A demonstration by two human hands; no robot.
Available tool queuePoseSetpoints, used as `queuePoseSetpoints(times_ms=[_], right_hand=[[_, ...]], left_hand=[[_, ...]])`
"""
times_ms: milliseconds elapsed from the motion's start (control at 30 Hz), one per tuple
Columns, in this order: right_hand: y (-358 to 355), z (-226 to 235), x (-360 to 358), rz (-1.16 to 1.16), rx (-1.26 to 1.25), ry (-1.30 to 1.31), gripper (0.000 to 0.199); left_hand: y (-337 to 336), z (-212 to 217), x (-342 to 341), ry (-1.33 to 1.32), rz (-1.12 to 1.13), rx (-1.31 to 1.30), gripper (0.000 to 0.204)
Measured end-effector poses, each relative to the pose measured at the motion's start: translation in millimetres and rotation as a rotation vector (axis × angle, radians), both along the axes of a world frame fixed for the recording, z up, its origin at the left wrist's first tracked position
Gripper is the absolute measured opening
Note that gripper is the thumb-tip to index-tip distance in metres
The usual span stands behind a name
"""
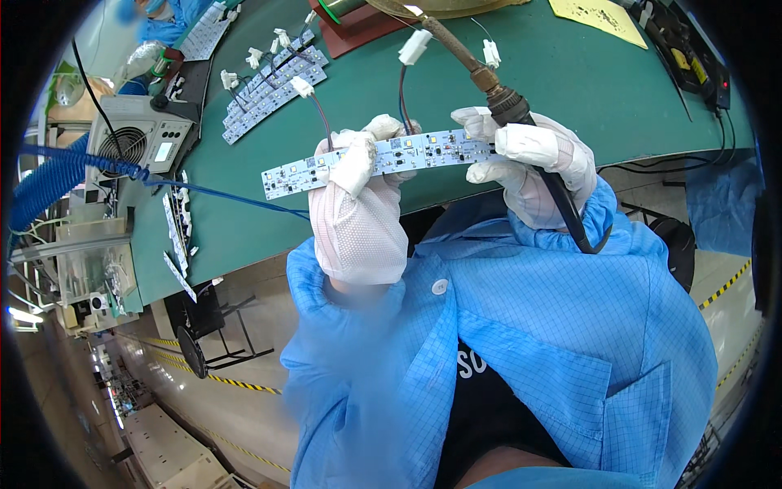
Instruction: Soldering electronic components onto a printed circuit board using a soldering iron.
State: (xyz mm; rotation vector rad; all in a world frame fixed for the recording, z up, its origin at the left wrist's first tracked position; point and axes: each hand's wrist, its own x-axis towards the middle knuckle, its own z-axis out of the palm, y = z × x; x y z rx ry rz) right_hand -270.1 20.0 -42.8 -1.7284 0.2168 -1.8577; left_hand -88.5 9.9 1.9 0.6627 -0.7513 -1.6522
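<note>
A long white circuit board strip [440, 149] with small components is held up in front of my chest, its right end slightly higher. My gloved left hand [358, 200] grips it left of the middle, thumb across its face. In my gloved right hand [550, 163] is a soldering iron [509, 104], its tip pointing up and away from the strip. Fingertips of that same hand reach the strip's right end. Wires rise from the strip's far edge to two white connectors, one upper left [302, 86] and one at the top [415, 47].
Several similar boards [273, 94] with white plugs lie on the green table [244, 196]. More strips [176, 232] sit along its left edge. A grey machine with a fan [142, 134], a blue coiled hose [49, 183] and a yellow sheet [601, 19] surround the work; another person is upper left.
</note>
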Motion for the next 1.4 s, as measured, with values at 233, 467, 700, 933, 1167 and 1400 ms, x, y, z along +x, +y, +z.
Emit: queuePoseSetpoints(times_ms=[233,467,700,933,1167,1400], right_hand=[[8.1,11.5,0.3,-0.274,0.113,-0.030,0.029],[10.2,19.5,-7.7,-0.343,0.111,-0.079,0.046],[4.6,16.1,-2.9,-0.275,0.070,-0.045,0.046],[5.3,13.0,2.7,-0.244,0.129,-0.073,0.038],[5.1,14.3,1.8,-0.303,0.076,-0.003,0.039],[1.7,10.3,0.9,-0.285,0.091,0.010,0.040]], left_hand=[[1.9,0.7,3.6,-0.161,-0.046,-0.147,0.043],[-11.8,1.4,52.8,-0.747,0.065,-0.373,0.092],[-7.2,-2.8,68.6,-0.775,0.513,-0.706,0.078],[5.1,0.9,68.3,-0.728,0.500,-0.779,0.058],[9.2,2.5,66.5,-0.693,0.465,-0.754,0.056],[6.5,0.7,65.5,-0.954,0.518,-0.878,0.067]])
